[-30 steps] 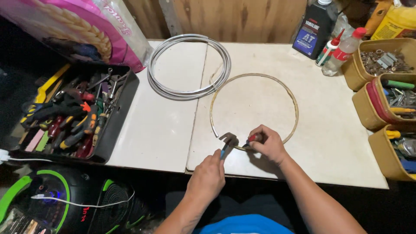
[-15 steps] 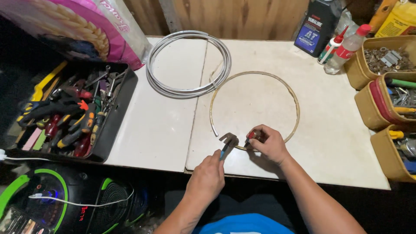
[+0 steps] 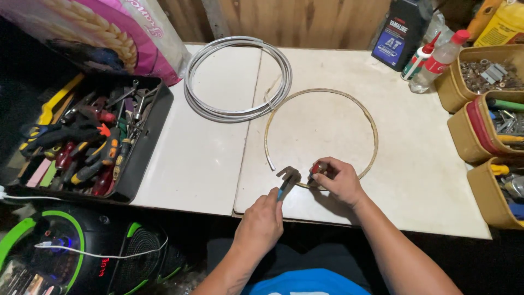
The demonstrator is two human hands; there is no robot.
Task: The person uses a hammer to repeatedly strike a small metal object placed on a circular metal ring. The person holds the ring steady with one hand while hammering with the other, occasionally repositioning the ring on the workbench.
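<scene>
Both hands work at the near edge of the pale counter point(image 3: 218, 175), forearms reaching up from the bottom of the view. Left hand point(image 3: 261, 225) is curled shut around the blue handles of a pair of pliers point(image 3: 286, 180), whose dark metal head points away from the person and sits at the near arc of a thin brass-coloured wire hoop point(image 3: 375, 143). Right hand point(image 3: 339, 180) lies knuckles up just beside it, fingers closed on a small red-tipped tool point(image 3: 315, 168) that touches the same stretch of the hoop. The hoop lies flat on the counter, round but not joined: its open end shows at the near left.

Left of the counter, a black tray point(image 3: 143, 158) holds a jumble of screwdrivers and pliers with red, orange and black grips. Further back lies a coil of grey cable point(image 3: 240, 112), its edge overlapping the hoop's far left. To the right stand tan bins point(image 3: 463, 135) of hardware. At the far edge are a dark oil bottle point(image 3: 398, 27), a clear red-capped bottle point(image 3: 436, 63) and a pink sack point(image 3: 109, 33).
</scene>
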